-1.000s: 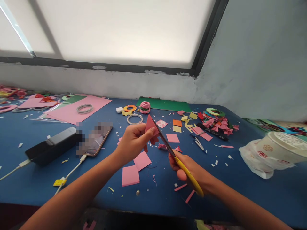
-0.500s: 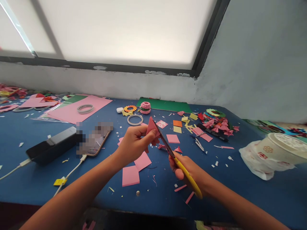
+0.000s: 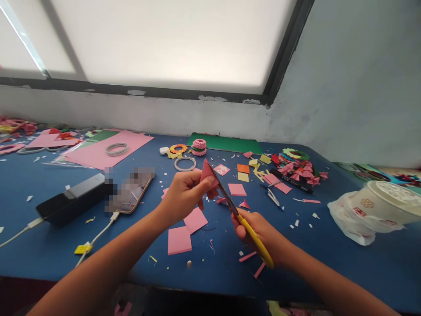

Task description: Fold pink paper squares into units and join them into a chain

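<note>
My left hand point(image 3: 184, 193) pinches a folded pink paper point(image 3: 206, 170) between thumb and fingers, its pointed tip upward. In my right hand point(image 3: 259, 228) is a pair of scissors point(image 3: 251, 235) with yellow handles. The dark blades lie along the right edge of the folded paper; whether they are parted there I cannot tell. Beneath my hands, pink paper squares point(image 3: 179, 240) rest on the blue table point(image 3: 131, 245). Small folded pink pieces point(image 3: 244, 204) lie just beyond the blades.
At left are a black power bank point(image 3: 72, 199) and a phone point(image 3: 134, 193) on white cables. Behind stand stacked pink paper rings point(image 3: 199, 147) and a grey tape ring point(image 3: 185, 164). To the right lie a black marker point(image 3: 292, 182), a compass-like tool point(image 3: 273, 197) and a bagged paper cup point(image 3: 378, 206).
The scissors' handles and my right hand have shifted slightly, with the yellow loop a little higher and further left. My left hand keeps its hold on the paper, almost still.
</note>
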Demonstrator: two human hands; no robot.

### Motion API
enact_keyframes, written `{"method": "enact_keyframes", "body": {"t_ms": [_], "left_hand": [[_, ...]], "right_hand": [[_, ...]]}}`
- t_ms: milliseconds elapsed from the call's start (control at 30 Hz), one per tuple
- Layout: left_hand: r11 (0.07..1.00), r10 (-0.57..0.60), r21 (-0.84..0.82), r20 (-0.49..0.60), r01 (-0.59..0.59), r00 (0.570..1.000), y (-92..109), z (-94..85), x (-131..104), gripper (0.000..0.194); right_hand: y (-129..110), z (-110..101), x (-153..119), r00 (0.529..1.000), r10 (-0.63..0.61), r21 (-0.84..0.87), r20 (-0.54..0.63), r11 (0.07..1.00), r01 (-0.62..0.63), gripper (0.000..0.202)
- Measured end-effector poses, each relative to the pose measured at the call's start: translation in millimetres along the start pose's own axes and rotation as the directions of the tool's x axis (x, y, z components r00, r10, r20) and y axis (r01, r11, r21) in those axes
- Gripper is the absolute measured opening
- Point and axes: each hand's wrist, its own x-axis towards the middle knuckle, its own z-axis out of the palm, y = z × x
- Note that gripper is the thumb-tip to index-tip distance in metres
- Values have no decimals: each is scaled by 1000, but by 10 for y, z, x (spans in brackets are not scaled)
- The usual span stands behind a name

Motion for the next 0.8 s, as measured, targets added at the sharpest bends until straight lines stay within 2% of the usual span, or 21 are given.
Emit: {"method": "enact_keyframes", "body": {"t_ms": [133, 233, 533, 800], "left_hand": [[999, 11, -44, 13, -11, 1000, -1, -26, 16, 28], [998, 28, -59, -21, -29, 999, 10, -52, 27, 31], [998, 48, 40, -70, -45, 996, -2, -64, 29, 34], [999, 22, 25, -30, -21, 999, 3, -84, 26, 35]], "right_hand": [[30, 5, 17, 1000, -18, 4, -16, 1000, 18, 33], [41, 14, 19, 1000, -2, -1, -16, 1000, 2, 38], [52, 20, 25, 999, -40, -33, -25, 999, 39, 58], [12, 16, 22, 1000, -14, -54, 3, 998, 14, 58]]}}
